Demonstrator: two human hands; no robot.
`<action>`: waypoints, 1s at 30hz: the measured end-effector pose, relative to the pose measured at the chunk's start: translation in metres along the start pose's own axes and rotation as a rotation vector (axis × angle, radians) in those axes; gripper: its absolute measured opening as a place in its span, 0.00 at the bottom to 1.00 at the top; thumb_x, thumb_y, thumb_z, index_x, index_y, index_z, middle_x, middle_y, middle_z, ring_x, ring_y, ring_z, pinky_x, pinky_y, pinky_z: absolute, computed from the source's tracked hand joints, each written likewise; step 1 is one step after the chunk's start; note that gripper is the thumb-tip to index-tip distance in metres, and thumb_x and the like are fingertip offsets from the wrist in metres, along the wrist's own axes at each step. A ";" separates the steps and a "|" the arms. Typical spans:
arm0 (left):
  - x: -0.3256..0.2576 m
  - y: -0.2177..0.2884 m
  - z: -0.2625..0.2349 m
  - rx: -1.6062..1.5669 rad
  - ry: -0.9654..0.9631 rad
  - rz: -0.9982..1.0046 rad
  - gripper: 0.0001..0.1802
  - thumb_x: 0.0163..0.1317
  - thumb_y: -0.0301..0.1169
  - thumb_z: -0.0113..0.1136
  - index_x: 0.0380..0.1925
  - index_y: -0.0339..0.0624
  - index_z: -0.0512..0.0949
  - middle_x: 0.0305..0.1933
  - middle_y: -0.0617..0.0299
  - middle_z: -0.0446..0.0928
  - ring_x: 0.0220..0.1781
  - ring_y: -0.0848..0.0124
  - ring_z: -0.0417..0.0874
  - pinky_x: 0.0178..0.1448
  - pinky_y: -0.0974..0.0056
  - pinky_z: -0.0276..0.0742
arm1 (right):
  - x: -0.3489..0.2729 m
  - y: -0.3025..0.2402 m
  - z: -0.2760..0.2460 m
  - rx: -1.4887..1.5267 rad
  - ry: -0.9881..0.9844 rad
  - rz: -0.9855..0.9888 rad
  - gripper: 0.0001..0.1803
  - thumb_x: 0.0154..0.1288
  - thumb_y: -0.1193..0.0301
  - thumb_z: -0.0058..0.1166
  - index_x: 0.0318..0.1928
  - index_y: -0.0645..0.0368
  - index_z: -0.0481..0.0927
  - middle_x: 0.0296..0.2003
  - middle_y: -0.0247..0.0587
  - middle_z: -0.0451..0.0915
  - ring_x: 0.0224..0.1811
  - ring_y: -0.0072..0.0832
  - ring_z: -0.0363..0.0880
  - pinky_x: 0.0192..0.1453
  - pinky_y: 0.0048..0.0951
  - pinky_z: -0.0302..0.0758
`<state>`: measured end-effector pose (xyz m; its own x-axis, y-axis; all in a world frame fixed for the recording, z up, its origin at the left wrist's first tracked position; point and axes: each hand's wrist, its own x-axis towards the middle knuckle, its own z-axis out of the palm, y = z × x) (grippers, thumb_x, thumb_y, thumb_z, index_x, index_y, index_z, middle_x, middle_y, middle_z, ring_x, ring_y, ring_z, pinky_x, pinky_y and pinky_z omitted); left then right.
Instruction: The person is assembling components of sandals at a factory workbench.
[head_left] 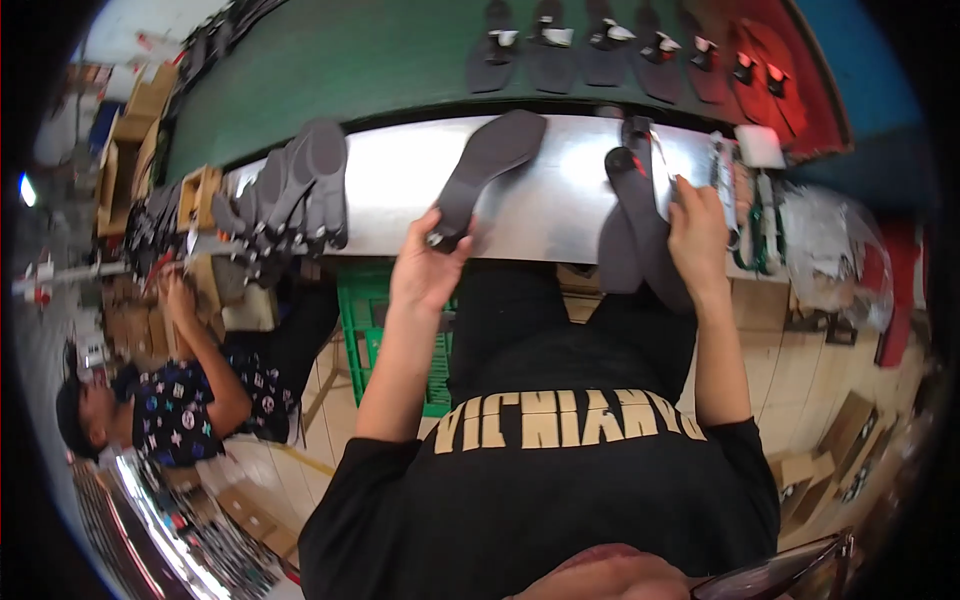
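Observation:
My left hand [425, 265] grips a dark grey shoe sole [495, 155] by its narrow end, thumb on one side and fingers on the other. The sole's broad end points away, over the metal bench. My right hand [697, 230] is closed at the edge of two dark sandals [635, 235] that overlap at the bench's right. A thin pale strip shows beyond its fingertips; whether it is a tool or a reflection is unclear. One of these sandals has a black knob and a bit of red near its far end.
The shiny metal bench [400, 165] runs before a green belt [330, 75] bearing several sandals [552, 50] with white tags. Piled soles [310, 170] lie left, near a seated co-worker [190, 400]. Tools [765, 215] and a plastic bag [835, 255] sit right; a green crate [360, 330] stands below.

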<state>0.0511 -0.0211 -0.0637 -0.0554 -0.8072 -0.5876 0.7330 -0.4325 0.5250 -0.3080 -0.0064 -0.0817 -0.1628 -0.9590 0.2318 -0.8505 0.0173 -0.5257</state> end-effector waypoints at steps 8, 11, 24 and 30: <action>-0.019 -0.018 0.034 -0.082 0.013 -0.119 0.16 0.62 0.39 0.65 0.46 0.45 0.77 0.42 0.61 0.82 0.42 0.64 0.84 0.32 0.71 0.81 | -0.027 -0.097 -0.032 0.770 -0.306 0.024 0.19 0.67 0.80 0.49 0.57 0.59 0.76 0.30 0.36 0.78 0.31 0.21 0.76 0.39 0.23 0.72; -0.021 -0.029 0.039 -0.166 -0.020 -0.265 0.13 0.63 0.40 0.65 0.43 0.47 0.78 0.39 0.63 0.82 0.39 0.67 0.84 0.31 0.74 0.79 | -0.047 -0.127 -0.006 1.041 -0.596 0.076 0.31 0.66 0.80 0.50 0.70 0.54 0.66 0.25 0.34 0.77 0.27 0.18 0.74 0.37 0.21 0.72; -0.023 -0.065 0.047 -0.145 0.012 -0.189 0.12 0.68 0.44 0.56 0.35 0.50 0.78 0.31 0.67 0.81 0.27 0.77 0.76 0.21 0.73 0.59 | -0.070 -0.121 0.024 1.211 -0.607 0.239 0.28 0.71 0.79 0.49 0.70 0.57 0.66 0.29 0.28 0.74 0.31 0.14 0.69 0.38 0.17 0.69; -0.022 -0.059 0.043 -0.210 -0.151 -0.336 0.11 0.68 0.43 0.55 0.32 0.51 0.78 0.30 0.67 0.80 0.27 0.76 0.77 0.18 0.73 0.57 | -0.069 -0.111 0.026 1.164 -0.515 0.167 0.24 0.72 0.78 0.49 0.68 0.61 0.69 0.28 0.28 0.73 0.30 0.13 0.68 0.35 0.16 0.67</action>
<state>-0.0206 0.0053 -0.0550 -0.4018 -0.6918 -0.6000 0.7786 -0.6030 0.1738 -0.1893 0.0508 -0.0605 0.2083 -0.9719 -0.1101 0.1398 0.1410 -0.9801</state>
